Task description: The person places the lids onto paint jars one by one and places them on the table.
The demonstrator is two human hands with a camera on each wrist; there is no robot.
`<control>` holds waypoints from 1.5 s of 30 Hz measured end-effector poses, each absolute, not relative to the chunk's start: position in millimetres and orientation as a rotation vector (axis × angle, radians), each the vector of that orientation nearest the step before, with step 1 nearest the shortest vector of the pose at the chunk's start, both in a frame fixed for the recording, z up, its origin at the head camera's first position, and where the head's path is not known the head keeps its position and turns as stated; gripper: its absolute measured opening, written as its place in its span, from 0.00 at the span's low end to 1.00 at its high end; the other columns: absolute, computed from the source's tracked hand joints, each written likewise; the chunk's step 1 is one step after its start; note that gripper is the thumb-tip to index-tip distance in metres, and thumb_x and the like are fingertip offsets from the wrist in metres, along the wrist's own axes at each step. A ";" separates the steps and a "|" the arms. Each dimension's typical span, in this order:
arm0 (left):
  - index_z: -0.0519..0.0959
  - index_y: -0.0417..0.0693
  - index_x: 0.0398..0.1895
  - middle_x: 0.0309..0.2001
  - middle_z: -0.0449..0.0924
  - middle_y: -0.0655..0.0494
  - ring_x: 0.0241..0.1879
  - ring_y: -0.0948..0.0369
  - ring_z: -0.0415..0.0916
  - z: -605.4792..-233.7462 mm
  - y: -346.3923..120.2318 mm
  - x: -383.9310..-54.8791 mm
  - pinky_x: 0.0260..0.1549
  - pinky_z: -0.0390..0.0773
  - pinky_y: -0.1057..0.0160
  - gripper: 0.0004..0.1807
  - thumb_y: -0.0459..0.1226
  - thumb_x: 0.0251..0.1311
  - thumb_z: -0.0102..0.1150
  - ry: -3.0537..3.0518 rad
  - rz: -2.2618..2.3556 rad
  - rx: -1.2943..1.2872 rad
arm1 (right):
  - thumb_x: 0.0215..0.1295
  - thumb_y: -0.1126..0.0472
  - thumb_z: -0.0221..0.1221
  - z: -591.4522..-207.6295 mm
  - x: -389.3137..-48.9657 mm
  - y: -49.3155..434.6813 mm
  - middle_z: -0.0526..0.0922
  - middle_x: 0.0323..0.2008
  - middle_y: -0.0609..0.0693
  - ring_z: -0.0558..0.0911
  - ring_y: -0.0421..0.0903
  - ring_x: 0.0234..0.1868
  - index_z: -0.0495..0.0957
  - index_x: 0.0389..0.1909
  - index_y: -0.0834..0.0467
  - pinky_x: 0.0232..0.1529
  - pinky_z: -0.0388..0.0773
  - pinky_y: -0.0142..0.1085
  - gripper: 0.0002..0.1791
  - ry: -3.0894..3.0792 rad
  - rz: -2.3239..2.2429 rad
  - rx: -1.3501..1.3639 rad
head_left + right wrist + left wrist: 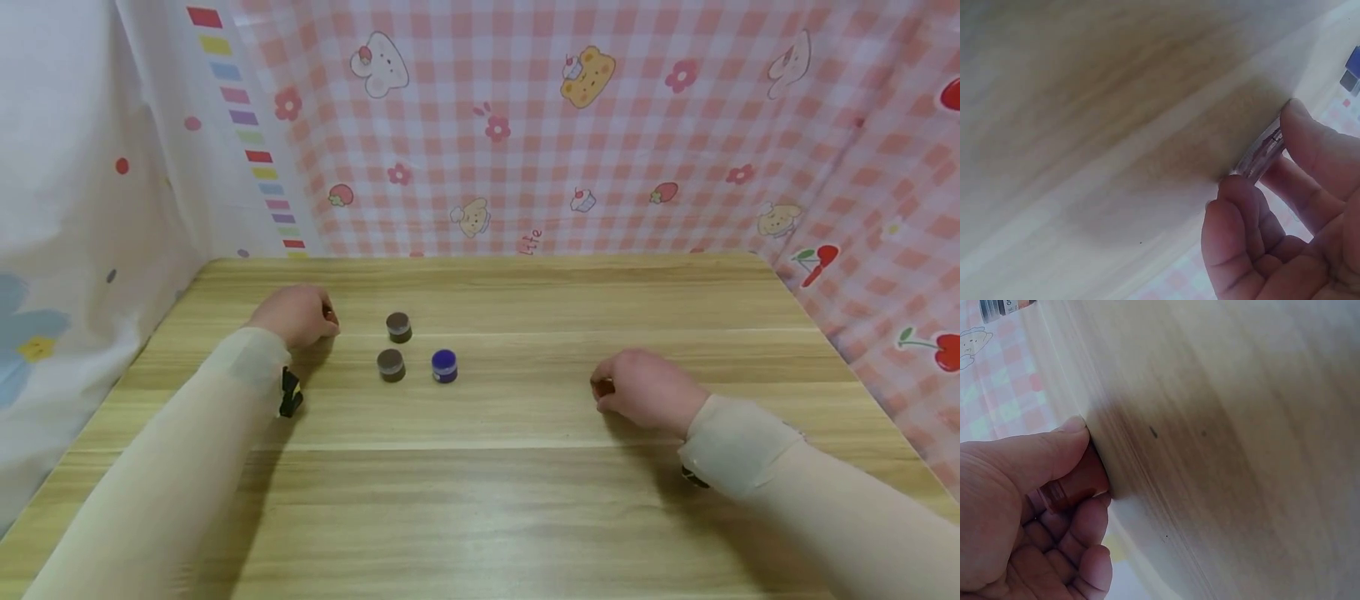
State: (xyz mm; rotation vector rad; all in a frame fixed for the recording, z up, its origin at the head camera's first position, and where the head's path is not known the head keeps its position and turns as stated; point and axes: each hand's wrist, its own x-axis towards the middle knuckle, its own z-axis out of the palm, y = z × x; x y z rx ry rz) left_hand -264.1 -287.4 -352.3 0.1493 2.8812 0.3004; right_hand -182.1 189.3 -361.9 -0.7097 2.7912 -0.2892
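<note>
At the left of the table my left hand (294, 317) pinches a small reddish-brown jar (1079, 481) between thumb and fingers, its base right at the tabletop. On the right side, my right hand (651, 387) holds a small, flat, clear-walled piece with dark reddish contents (1264, 150) by its edges, close over the wood. Its exact kind I cannot tell. Between the hands, nearer the left one, stand three small round pots: a dark brown-lidded pot (399, 327) at the back, another brown-lidded pot (391, 365) in front, and a blue-lidded pot (444, 366) to their right.
The wood-grain table (480, 500) reaches back to a pink checked curtain (480, 125) with cartoon prints. A white cloth (67, 167) hangs along the left side, and a cherry-print cloth (900, 250) along the right. Dark bands (289, 393) sit at the wrists.
</note>
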 end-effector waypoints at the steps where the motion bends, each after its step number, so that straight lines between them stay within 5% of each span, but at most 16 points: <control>1: 0.82 0.44 0.43 0.44 0.85 0.45 0.43 0.49 0.78 -352.2 -287.5 -263.9 0.51 0.78 0.44 0.09 0.40 0.69 0.66 2.882 0.302 0.149 | 0.66 0.62 0.68 -360.9 -181.5 188.6 0.79 0.28 0.43 0.75 0.42 0.32 0.80 0.29 0.50 0.40 0.74 0.40 0.08 2.796 -0.283 -0.712; 45: 0.81 0.42 0.43 0.43 0.85 0.46 0.43 0.49 0.79 -355.9 -293.7 -262.0 0.51 0.78 0.43 0.10 0.40 0.68 0.67 2.922 0.345 0.208 | 0.64 0.66 0.68 -358.6 -176.6 182.7 0.77 0.25 0.43 0.73 0.43 0.30 0.77 0.24 0.51 0.37 0.71 0.39 0.13 2.814 -0.293 -0.713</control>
